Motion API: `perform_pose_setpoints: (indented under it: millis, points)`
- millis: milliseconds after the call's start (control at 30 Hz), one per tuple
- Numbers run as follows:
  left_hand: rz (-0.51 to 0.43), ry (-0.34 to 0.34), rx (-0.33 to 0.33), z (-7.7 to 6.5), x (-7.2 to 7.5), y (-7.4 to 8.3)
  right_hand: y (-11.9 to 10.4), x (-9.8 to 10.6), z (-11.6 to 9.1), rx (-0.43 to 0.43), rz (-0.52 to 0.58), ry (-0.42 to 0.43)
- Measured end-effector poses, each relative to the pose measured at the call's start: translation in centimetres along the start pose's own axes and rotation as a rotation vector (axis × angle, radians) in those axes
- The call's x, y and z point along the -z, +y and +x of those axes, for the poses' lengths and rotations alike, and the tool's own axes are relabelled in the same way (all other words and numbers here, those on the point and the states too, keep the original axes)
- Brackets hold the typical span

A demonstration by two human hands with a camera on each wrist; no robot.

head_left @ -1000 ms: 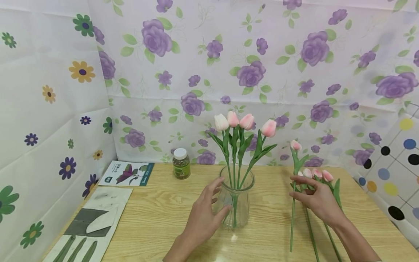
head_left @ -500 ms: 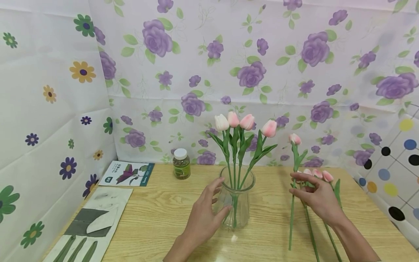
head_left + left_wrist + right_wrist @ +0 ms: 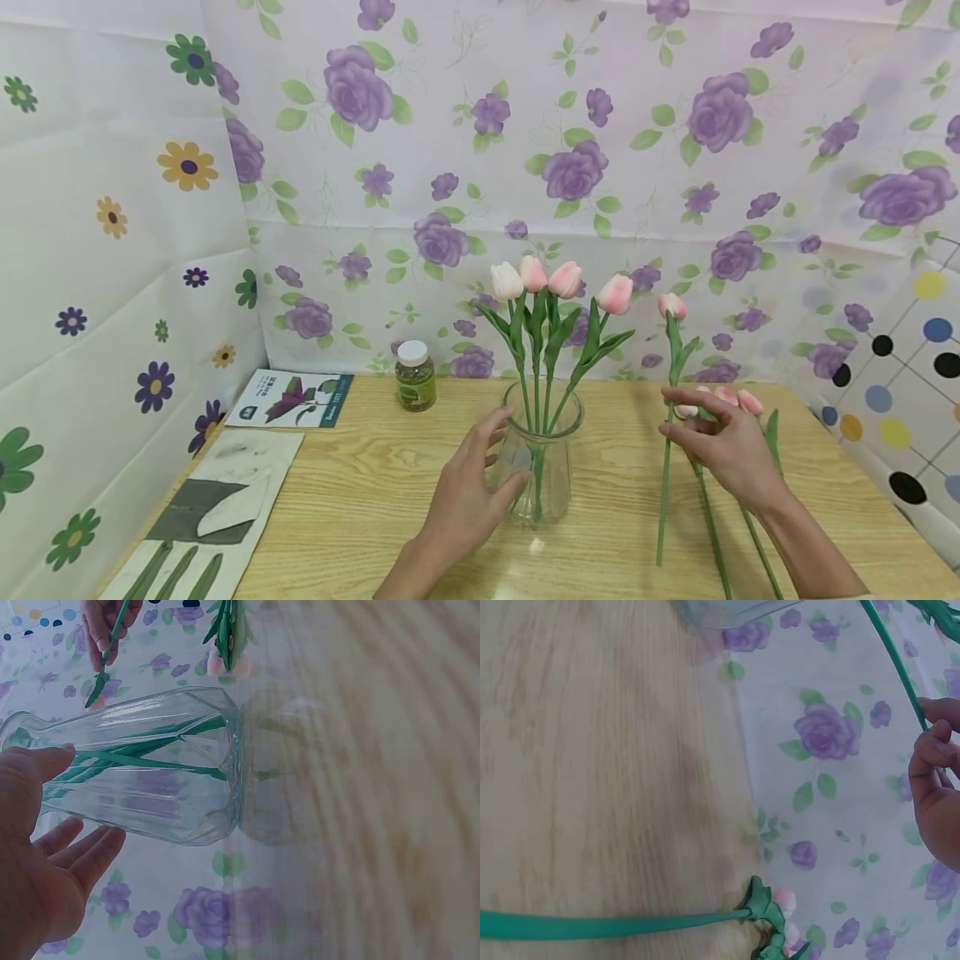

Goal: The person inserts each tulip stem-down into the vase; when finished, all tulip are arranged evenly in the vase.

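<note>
A clear glass vase (image 3: 551, 492) stands upright with several white and pink tulips (image 3: 564, 280) in it, their green stems (image 3: 150, 761) crossing inside. My left hand (image 3: 472, 492) holds the vase's left side, thumb at the front and fingers curved behind near the rim. In the left wrist view, the vase base meets the table. My right hand (image 3: 731, 450) pinches a single pink tulip (image 3: 672, 307) by its stem between thumb and fingers. This tulip is upright, bloom above the hand and stem hanging below. Several more pink tulips (image 3: 750, 402) lie beneath the right hand, which partly hides them.
A small jar with a white lid (image 3: 416, 377) stands at the back left of the wooden table (image 3: 360, 500). Left of it lie a printed leaflet (image 3: 291, 398) and a grey-and-white cloth-like sheet (image 3: 225, 500). Flowered sheets (image 3: 480, 150) hang behind and at the left.
My right hand has raised the pinched tulip slightly and shifted it a little to the left, so its bloom rises above the lying tulips. The left hand and vase have not moved.
</note>
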State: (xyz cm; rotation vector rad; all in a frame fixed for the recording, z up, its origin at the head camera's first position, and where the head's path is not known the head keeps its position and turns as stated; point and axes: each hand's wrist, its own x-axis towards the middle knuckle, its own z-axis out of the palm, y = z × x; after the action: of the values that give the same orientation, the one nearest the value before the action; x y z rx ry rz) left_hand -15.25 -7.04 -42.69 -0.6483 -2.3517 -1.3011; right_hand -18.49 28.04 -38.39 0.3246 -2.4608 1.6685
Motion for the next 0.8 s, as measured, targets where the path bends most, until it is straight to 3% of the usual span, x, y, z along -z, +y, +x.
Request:
perform_pose_setpoints:
  millis: [333,433,667,800]
  points:
    - [0.000,0.003,0.002,0.0,0.0,0.0,-1.4,-0.4,0.3,0.064,0.032,0.018]
    - [0.004,0.005,-0.004,0.0,-0.1,0.0,-1.9,-0.5,0.5,0.062,0.084,0.022]
    - [0.003,0.005,-0.008,0.0,-0.1,-0.1,-2.9,-0.9,0.7,0.050,0.067,0.098]
    - [0.000,0.002,-0.006,0.0,0.0,-0.1,-3.5,-1.2,0.8,0.028,0.153,0.122]
